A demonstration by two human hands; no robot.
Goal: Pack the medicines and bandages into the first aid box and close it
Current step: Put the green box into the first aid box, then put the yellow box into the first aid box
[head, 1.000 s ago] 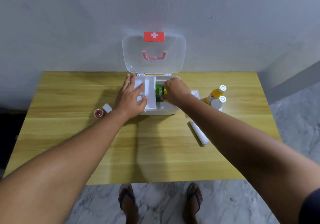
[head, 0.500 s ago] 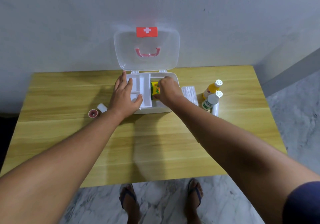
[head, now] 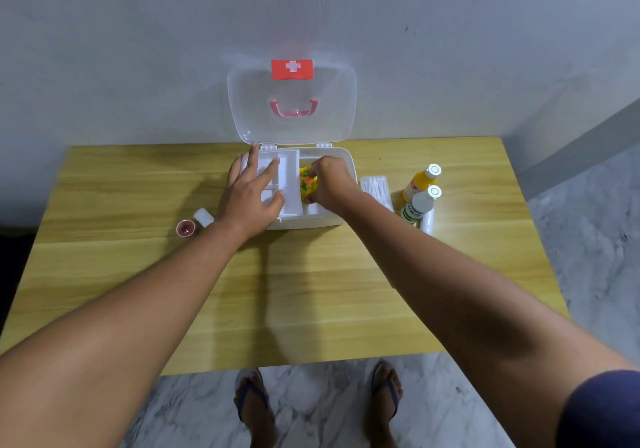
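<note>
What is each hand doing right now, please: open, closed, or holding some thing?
Left hand: open, straight fingers resting on the white tray in the box.
Right hand: closed on the yellow packet.

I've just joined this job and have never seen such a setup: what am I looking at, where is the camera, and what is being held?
No machine here: a person works with two bare hands. The single camera sits on the person's head and looks down, so the arms reach in from below. On the table stands the box, lid up. The left hand rests flat on the white tray inside it. The right hand pinches a yellow packet in the box's right part. Right of the box are a swab pack, a yellow bottle and a white bottle; left of it, a red item and a white item.
</note>
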